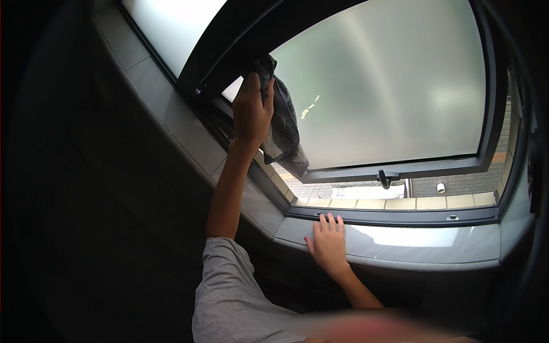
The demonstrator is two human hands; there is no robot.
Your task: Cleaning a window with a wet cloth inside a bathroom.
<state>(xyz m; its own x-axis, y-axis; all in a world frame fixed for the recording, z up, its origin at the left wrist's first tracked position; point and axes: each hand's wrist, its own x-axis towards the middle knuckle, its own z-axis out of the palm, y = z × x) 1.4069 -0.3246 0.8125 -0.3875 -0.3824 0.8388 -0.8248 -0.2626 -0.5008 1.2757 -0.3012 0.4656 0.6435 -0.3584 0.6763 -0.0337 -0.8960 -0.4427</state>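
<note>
My left hand (pixel 253 107) is raised at the left edge of an outward-tilted window sash, gripping a dark grey cloth (pixel 285 128). The cloth hangs down along the side frame and partly covers the frosted glass pane (pixel 386 94). My fingertips are partly lost in the dark folds. My right hand (pixel 329 244) lies palm down on the grey tiled sill (pixel 407 248), its fingers somewhat apart and their tips at the lower window frame (pixel 386 215). It holds nothing. Small pale marks (pixel 309 108) show on the glass near the cloth.
A dark window handle (pixel 386 178) sticks out from the sash's bottom rail. Small metal fittings sit on the lower frame, one of them a catch (pixel 452 218). Through the gap below the sash appear cream tiles (pixel 401 203) and a brick surface outside. Another bright pane (pixel 171 30) is at upper left.
</note>
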